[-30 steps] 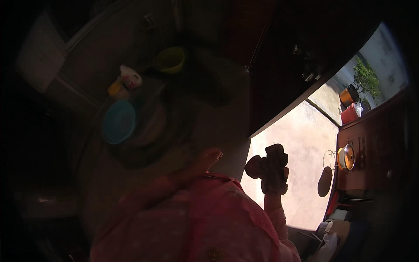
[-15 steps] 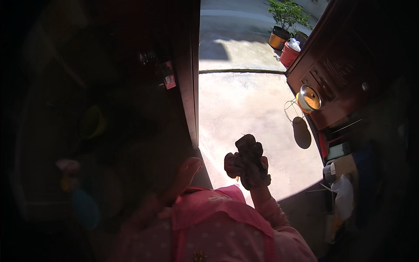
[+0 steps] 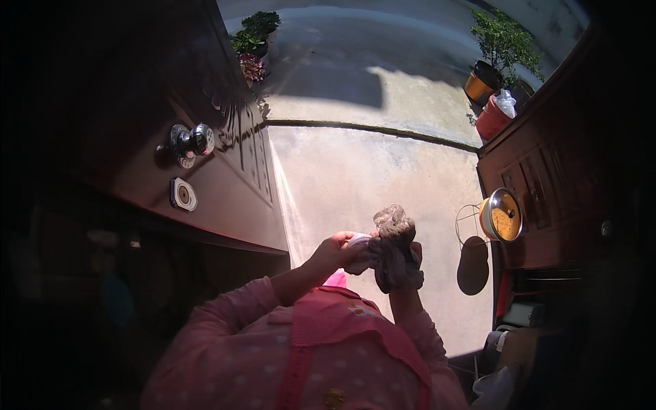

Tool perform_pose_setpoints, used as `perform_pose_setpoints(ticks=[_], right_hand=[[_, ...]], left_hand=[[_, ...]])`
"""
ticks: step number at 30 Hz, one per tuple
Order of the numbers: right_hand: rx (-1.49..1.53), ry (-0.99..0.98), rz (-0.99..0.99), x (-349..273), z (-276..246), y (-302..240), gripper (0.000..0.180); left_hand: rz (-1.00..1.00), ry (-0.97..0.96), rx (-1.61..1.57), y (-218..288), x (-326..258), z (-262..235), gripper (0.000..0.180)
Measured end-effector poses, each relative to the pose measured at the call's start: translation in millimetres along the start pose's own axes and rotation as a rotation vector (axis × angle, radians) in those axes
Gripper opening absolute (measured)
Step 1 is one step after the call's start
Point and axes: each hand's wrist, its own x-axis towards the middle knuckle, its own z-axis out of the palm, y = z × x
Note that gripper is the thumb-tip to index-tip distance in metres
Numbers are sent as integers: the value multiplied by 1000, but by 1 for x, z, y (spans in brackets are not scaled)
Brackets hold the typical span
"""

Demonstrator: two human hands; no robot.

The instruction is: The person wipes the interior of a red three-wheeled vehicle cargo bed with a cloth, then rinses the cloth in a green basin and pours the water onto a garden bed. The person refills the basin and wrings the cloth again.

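Note:
A bunched-up greyish-brown cloth [image 3: 396,256] is in front of my body, above the sunlit floor. My right hand [image 3: 417,251] grips it from the right side, and most of its fingers are hidden behind the folds. From the left, my left hand [image 3: 335,251] pinches a paler edge of the same cloth, fingers pressed together. Sunlight falls on the top of the bundle, while its lower folds are in shade.
A dark red door [image 3: 239,178] with a round metal knob [image 3: 195,142] stands at left. At right, a lidded pot [image 3: 504,215] rests by a wire stand [image 3: 467,224] near another door panel [image 3: 540,205]. Beyond the floor joint are a red bucket [image 3: 493,119] and potted plants [image 3: 506,41].
My left hand has moved right and taken hold of the cloth's edge. The view has shifted left, bringing the doorknob into sight. The cloth is still in my right hand.

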Motion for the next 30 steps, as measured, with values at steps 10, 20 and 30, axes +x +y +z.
perform_pose_setpoints(ticks=[10,20,30], right_hand=[[335,126,197,228,-70,-100,48],[367,89,310,515,-112,-119,48],[414,-246,688,887,-22,-57,49]], left_hand=[[-85,15,-17,109,244,-5,18],[143,-34,148,223,472,-84,23],[231,447,-107,447,614,-235,24]])
